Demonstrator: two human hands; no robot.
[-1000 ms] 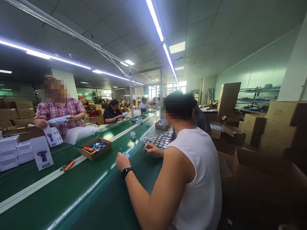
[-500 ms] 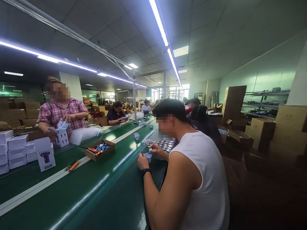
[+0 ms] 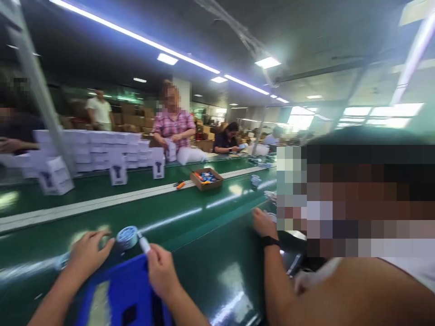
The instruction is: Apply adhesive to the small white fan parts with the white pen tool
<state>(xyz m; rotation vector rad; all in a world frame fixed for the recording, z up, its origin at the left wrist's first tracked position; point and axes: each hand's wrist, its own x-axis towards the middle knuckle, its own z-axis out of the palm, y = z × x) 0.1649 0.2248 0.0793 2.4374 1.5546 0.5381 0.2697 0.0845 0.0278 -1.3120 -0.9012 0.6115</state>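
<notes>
My left hand (image 3: 89,254) is open, thumb and fingers apart, just left of a light-blue round part (image 3: 127,237) on the green belt. My right hand (image 3: 163,270) pinches a slim white stick-like piece (image 3: 144,244), whose far end points toward the round part's right edge; whether they join I cannot tell, as the view is blurred. Below both hands lies a blue tray (image 3: 117,276) with a pale strip and a dark piece in it. Another pale-blue part (image 3: 62,261) is partly hidden behind my left wrist.
Close on my right, a co-worker's hand (image 3: 264,222) and arm reach over the belt. A cardboard box (image 3: 206,185) of small parts and an orange-handled tool (image 3: 181,185) sit farther off. White boxes (image 3: 98,151) are stacked across the belt, beside a metal post (image 3: 47,95).
The view has swung left and down. Both my hands, the blue tray and the light-blue round part now show; none of these was visible before. The co-worker has shifted rightward in view.
</notes>
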